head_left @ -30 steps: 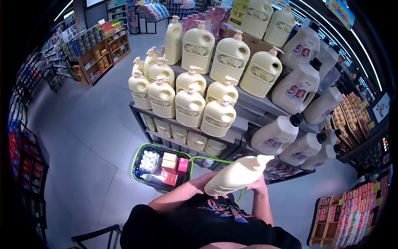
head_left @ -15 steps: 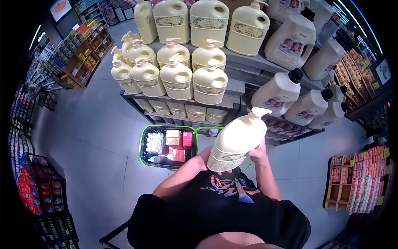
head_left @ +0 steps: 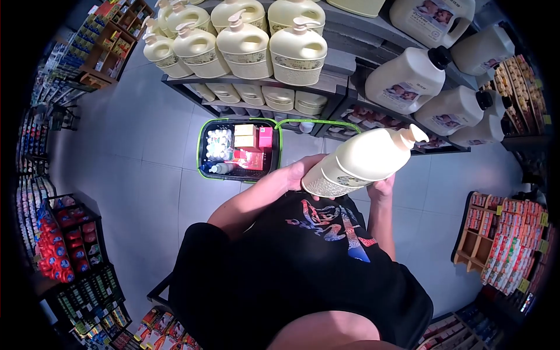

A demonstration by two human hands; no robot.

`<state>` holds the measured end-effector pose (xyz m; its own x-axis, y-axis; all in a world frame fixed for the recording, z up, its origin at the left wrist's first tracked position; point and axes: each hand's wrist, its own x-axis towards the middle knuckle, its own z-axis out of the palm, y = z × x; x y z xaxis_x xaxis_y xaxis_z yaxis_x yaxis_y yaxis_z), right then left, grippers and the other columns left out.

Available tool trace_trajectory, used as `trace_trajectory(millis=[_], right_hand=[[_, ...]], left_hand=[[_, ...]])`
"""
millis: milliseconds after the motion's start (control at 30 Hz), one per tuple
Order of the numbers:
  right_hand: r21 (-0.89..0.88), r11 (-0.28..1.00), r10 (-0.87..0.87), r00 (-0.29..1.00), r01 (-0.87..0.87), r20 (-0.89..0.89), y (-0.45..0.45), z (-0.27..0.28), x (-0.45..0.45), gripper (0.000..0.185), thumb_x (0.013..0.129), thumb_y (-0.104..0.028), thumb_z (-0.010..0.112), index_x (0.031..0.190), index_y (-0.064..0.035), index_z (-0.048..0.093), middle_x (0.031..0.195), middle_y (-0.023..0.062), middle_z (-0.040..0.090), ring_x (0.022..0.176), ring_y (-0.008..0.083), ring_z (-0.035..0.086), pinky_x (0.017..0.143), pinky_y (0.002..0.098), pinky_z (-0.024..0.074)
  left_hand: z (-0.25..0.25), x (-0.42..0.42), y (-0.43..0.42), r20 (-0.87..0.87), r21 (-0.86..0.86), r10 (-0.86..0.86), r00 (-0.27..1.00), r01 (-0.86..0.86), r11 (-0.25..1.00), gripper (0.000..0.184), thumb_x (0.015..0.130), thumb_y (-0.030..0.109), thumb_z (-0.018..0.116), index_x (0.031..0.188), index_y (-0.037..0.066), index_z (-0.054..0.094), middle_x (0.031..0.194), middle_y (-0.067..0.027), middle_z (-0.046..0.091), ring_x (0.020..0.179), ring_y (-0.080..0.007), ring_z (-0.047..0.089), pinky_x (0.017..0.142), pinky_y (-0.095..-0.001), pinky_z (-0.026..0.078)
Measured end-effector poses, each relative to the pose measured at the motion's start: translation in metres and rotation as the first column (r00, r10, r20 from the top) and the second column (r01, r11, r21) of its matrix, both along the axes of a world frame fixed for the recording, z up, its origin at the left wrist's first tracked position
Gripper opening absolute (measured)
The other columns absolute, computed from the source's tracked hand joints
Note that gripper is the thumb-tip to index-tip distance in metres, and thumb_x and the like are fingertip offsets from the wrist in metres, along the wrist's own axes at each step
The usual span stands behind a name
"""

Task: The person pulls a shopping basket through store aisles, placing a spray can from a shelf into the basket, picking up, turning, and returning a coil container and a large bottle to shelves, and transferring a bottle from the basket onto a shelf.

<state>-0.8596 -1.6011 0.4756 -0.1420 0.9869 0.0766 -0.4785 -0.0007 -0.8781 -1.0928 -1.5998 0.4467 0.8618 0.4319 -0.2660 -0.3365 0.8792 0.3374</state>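
A cream pump bottle [head_left: 366, 158] is in both of my hands in front of my chest, lying tilted with its pump toward the upper right. My left hand [head_left: 298, 173] grips it by the base, with fingertips showing under the lower edge. My right hand [head_left: 382, 188] supports the far side near the shoulder; its fingers are partly hidden behind the bottle. A patterned band and label face down toward me. Just beyond my left hand, a black shopping basket with a green rim [head_left: 279, 153] stands on the floor, holding boxes [head_left: 245, 136] and a pack of small bottles [head_left: 219, 144].
Matching cream pump bottles [head_left: 245, 49] line the shelf ahead. White detergent jugs with black caps [head_left: 405, 79] stand to its right. The basket's green handle [head_left: 318, 121] lies toward the shelf foot. Racks of red packs [head_left: 58, 251] and small boxes [head_left: 507, 239] flank the floor.
My view has tipped downward, so the shelf and basket sit higher in the picture. The pump bottle has leaned further over to the right, still in both hands.
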Motion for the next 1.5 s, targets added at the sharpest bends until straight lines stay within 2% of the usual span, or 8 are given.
trace_trajectory(millis=[467, 533, 633, 767, 867, 1000, 1267, 1500], right_hand=[[0.261, 0.965, -0.045, 0.988, 0.005, 0.148, -0.018, 0.006, 0.025, 0.085, 0.067, -0.040, 0.082, 0.130, 0.0011, 0.044, 0.118, 0.0161, 0.058, 0.110, 0.0298, 0.057, 0.089, 0.0426, 0.0511], [-0.073, 0.997, -0.001, 0.957, -0.021, -0.291, -0.017, 0.024, 0.016, 0.059, 0.080, -0.037, 0.071, 0.120, 0.0020, 0.052, 0.111, 0.0151, 0.061, 0.104, 0.0294, 0.059, 0.084, 0.0430, 0.0519], [0.198, 0.942, -0.294, 0.951, 0.271, 0.093, -0.003, 0.034, -0.004, 0.046, 0.088, -0.037, 0.059, 0.109, 0.0032, 0.054, 0.096, 0.0149, 0.060, 0.089, 0.0272, 0.062, 0.078, 0.0395, 0.0500], [0.091, 0.920, -0.378, 0.924, 0.382, -0.053, 0.007, 0.055, -0.017, 0.046, 0.092, -0.047, 0.049, 0.102, -0.0015, 0.054, 0.091, 0.0115, 0.057, 0.094, 0.0245, 0.056, 0.089, 0.0372, 0.0436], [0.082, 0.981, -0.149, 0.956, 0.174, -0.252, 0.013, 0.065, -0.008, 0.067, 0.095, -0.062, 0.017, 0.093, -0.0051, 0.052, 0.085, 0.0105, 0.054, 0.083, 0.0232, 0.047, 0.089, 0.0370, 0.0348], [0.130, 0.984, -0.081, 0.960, 0.119, -0.267, 0.019, 0.061, -0.005, 0.068, 0.096, -0.062, 0.014, 0.087, -0.0059, 0.051, 0.078, 0.0098, 0.054, 0.080, 0.0225, 0.047, 0.087, 0.0377, 0.0352], [0.343, 0.938, 0.179, 0.927, -0.059, -0.331, 0.041, 0.047, -0.010, 0.069, 0.096, -0.061, 0.014, 0.083, -0.0063, 0.054, 0.075, 0.0101, 0.059, 0.076, 0.0241, 0.052, 0.084, 0.0386, 0.0372], [0.019, 0.991, 0.128, 0.869, -0.135, -0.477, 0.059, 0.047, -0.007, 0.057, 0.102, -0.046, 0.023, 0.104, -0.0015, 0.059, 0.104, 0.0177, 0.063, 0.102, 0.0295, 0.059, 0.096, 0.0410, 0.0434]], left_hand=[[0.008, 0.021, -0.011, -0.041, 0.094, 0.032, 0.999, -0.028, 0.995, 0.045, 0.099, 0.038, 0.036, 0.129, 0.005, 0.048, 0.101, -0.0105, 0.063, 0.079, -0.0186, 0.067, 0.047, -0.0302, 0.058], [0.009, 0.022, -0.012, -0.009, 0.158, 0.051, 0.999, -0.049, 0.986, 0.052, 0.098, 0.036, 0.040, 0.138, 0.002, 0.037, 0.118, -0.0140, 0.057, 0.091, -0.0198, 0.066, 0.051, -0.0305, 0.058], [0.023, 0.024, -0.015, -0.155, 0.090, 0.140, 0.978, -0.127, 0.988, 0.057, 0.095, 0.032, 0.048, 0.140, 0.002, 0.032, 0.127, -0.0147, 0.051, 0.110, -0.0213, 0.058, 0.073, -0.0358, 0.058], [0.039, 0.035, -0.015, -0.140, 0.081, 0.314, 0.939, -0.305, 0.949, 0.060, 0.090, 0.018, 0.057, 0.141, 0.002, 0.030, 0.135, -0.0140, 0.045, 0.126, -0.0233, 0.045, 0.106, -0.0393, 0.037], [0.045, 0.039, -0.015, -0.040, 0.099, 0.317, 0.947, -0.312, 0.945, 0.058, 0.089, 0.017, 0.057, 0.140, 0.003, 0.032, 0.134, -0.0132, 0.047, 0.124, -0.0235, 0.047, 0.103, -0.0390, 0.040], [0.044, 0.036, -0.010, 0.052, -0.277, 0.251, 0.967, -0.228, 0.934, 0.056, 0.090, 0.025, 0.056, 0.137, 0.001, 0.037, 0.131, -0.0154, 0.051, 0.119, -0.0266, 0.053, 0.102, -0.0419, 0.042], [0.029, 0.033, -0.011, 0.020, -0.253, 0.252, 0.967, -0.239, 0.938, 0.064, 0.086, 0.032, 0.061, 0.136, 0.000, 0.037, 0.131, -0.0181, 0.051, 0.118, -0.0303, 0.053, 0.103, -0.0454, 0.041], [0.025, 0.032, -0.006, 0.090, -0.213, 0.388, 0.917, -0.363, 0.907, 0.068, 0.080, 0.032, 0.065, 0.133, -0.002, 0.041, 0.124, -0.0193, 0.056, 0.113, -0.0311, 0.057, 0.100, -0.0449, 0.043]])
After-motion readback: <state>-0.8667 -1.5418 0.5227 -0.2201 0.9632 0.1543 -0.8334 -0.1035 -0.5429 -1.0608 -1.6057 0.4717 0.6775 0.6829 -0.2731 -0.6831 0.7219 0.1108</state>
